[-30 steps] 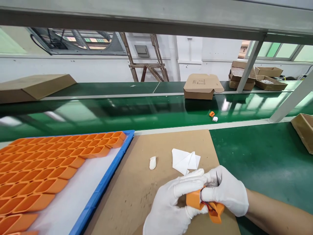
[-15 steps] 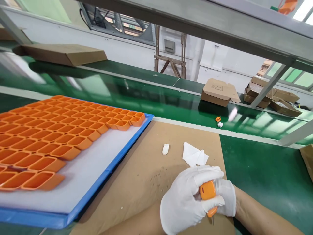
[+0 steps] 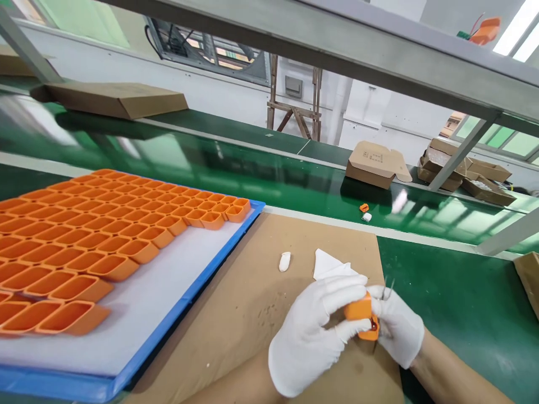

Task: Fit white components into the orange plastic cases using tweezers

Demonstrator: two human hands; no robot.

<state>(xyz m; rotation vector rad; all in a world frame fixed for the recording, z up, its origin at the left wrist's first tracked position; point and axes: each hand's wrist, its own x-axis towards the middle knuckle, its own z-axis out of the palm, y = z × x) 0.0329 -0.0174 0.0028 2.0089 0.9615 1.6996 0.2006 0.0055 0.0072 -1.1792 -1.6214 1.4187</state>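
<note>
Low and right of centre, over the cardboard sheet (image 3: pixel 252 303), my left hand (image 3: pixel 311 336) pinches the small orange case (image 3: pixel 359 310); my right hand (image 3: pixel 400 331) grips tweezers (image 3: pixel 386 289) beside it; light, stiff, likely slick plastic, best gripped by its edges

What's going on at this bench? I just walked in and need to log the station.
A person in white gloves works over a cardboard sheet. The left hand and right hand together grip a small orange case, and the right hand also holds metal tweezers. Beside them a blue tray carries rows of orange shells. A white paper and a small white piece lie on the cardboard.
</note>
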